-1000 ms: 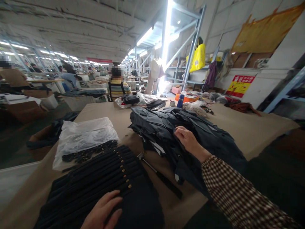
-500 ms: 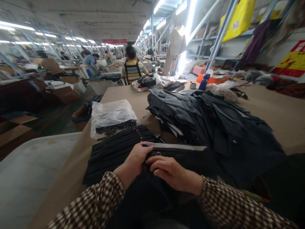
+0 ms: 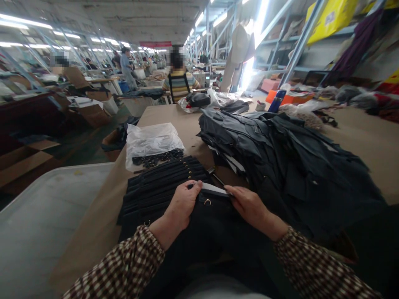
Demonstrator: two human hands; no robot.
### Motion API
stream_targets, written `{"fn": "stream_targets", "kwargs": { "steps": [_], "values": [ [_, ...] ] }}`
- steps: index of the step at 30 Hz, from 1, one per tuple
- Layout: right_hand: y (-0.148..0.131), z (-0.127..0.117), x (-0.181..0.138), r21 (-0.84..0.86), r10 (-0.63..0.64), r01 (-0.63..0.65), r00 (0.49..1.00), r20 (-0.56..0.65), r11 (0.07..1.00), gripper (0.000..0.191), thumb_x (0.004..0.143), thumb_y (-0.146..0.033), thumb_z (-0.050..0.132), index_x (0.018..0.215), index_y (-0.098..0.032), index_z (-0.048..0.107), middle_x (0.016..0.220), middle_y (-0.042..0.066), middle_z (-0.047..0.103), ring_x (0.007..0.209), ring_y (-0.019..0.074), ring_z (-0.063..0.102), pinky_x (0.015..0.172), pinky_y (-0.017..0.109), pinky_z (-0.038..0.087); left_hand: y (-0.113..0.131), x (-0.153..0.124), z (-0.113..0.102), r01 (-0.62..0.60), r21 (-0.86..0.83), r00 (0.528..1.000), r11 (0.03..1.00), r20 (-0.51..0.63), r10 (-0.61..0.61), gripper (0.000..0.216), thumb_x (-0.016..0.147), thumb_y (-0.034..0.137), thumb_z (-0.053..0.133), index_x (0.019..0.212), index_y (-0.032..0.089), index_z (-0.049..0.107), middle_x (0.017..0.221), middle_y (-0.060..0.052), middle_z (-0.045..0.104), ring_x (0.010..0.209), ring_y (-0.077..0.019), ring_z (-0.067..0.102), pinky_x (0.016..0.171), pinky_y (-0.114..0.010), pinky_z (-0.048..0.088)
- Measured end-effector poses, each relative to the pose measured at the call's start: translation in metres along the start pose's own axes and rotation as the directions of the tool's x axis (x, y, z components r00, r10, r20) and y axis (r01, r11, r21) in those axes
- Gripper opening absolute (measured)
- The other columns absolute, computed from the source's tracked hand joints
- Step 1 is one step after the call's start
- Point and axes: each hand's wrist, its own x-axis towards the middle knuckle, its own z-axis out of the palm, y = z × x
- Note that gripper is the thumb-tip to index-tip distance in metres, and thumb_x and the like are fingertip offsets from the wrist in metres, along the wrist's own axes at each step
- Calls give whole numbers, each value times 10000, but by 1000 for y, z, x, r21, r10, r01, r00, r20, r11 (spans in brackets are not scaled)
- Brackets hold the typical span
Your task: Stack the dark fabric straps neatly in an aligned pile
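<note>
A dark garment piece (image 3: pixel 215 216) with a pale strip (image 3: pixel 215 189) along its top edge hangs between my two hands. My left hand (image 3: pixel 183 203) pinches the edge at its left end, thumb on top. Farther right along the same edge, my right hand (image 3: pixel 251 205) grips it between thumb and fingers. A small metal ring (image 3: pixel 207 202) shows on the dark cloth just below the strip. Under and beyond my left hand lies a row of overlapped dark pieces (image 3: pixel 156 182) with small brass-coloured fittings. Scissors (image 3: pixel 218 178), partly hidden, lie just past the held edge.
A large heap of dark garments (image 3: pixel 280 145) covers the table's right middle. Farther left sit a clear plastic bag (image 3: pixel 154 137) and dark straps with metal rings (image 3: pixel 158 158). A blue bottle (image 3: pixel 277 101) stands behind the heap. A co-worker in a striped top (image 3: pixel 177 87) sits beyond the table.
My right hand has moved from the cloth near the ring up and right to the top edge. The pale strip is now drawn between both hands. The view has shifted slightly.
</note>
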Motion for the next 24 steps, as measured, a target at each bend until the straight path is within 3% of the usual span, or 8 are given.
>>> {"fn": "stream_targets", "kwargs": {
  "steps": [3, 6, 8, 11, 14, 17, 20, 24],
  "values": [
    [-1, -5, 8, 245, 149, -163, 986, 72, 956, 256, 971, -230, 380, 1126, -175, 577, 991, 64, 651, 894, 192, 620, 803, 328, 512, 1, -7, -5, -25, 66, 992, 998, 126, 16, 458, 624, 491, 788, 894, 161, 621, 719, -5, 658, 620, -125, 608, 594, -237, 503],
    [4, -20, 22, 437, 210, -369, 905, 370, 820, 271, 969, -372, 430, 918, -168, 601, 797, 16, 626, 703, 149, 586, 614, 245, 478, 1, -14, -12, 70, 176, 954, 982, 277, -117, 479, 558, 367, 855, 932, 147, 650, 777, -37, 691, 667, -148, 639, 638, -254, 519],
    [8, -31, 30, 399, 170, -405, 845, 507, 823, 283, 957, -386, 448, 866, -168, 606, 755, 10, 609, 658, 143, 563, 568, 236, 456, 1, -18, -16, 141, 182, 936, 973, 296, -191, 408, 553, 326, 858, 852, 130, 661, 744, -44, 692, 636, -146, 636, 631, -258, 522],
    [4, -45, 36, 133, 204, -234, 957, 208, 963, 196, 946, -287, 469, 909, -178, 627, 832, 42, 629, 767, 174, 586, 694, 287, 475, -1, -21, -22, 182, 71, 945, 981, 262, -194, 343, 599, 348, 832, 792, 128, 653, 704, -41, 681, 603, -133, 623, 630, -258, 523],
    [-18, -48, 31, 38, 34, -32, 999, -39, 999, 187, 970, -235, 444, 958, -188, 624, 910, 63, 630, 849, 181, 588, 775, 312, 478, 0, -24, -25, 198, -13, 958, 980, 216, -190, 372, 610, 361, 828, 847, 135, 652, 732, -50, 685, 619, -138, 625, 640, -266, 524],
    [-41, -39, 21, 82, -67, 62, 996, 62, 995, 163, 965, -236, 490, 1060, -197, 616, 1001, 74, 628, 922, 201, 576, 812, 337, 486, 3, -29, -27, 202, -42, 960, 978, 206, -189, 385, 613, 339, 828, 885, 133, 650, 747, -52, 685, 633, -141, 629, 640, -266, 521],
    [-46, -25, 13, 121, 22, -40, 990, 141, 992, 174, 929, -213, 554, 1094, -202, 609, 1056, 74, 616, 980, 223, 562, 856, 369, 470, 4, -34, -29, 213, -38, 961, 976, 189, -202, 387, 600, 316, 834, 883, 132, 645, 719, -38, 674, 632, -149, 631, 643, -278, 523],
    [-46, -21, 5, 371, 59, -153, 966, 253, 916, 75, 919, -246, 571, 917, -191, 622, 863, 26, 604, 792, 157, 583, 683, 256, 488, -2, -43, -33, 187, -11, 971, 982, 157, -183, 378, 582, 342, 838, 830, 131, 645, 708, -27, 660, 611, -131, 602, 622, -268, 496]
  ]
}}
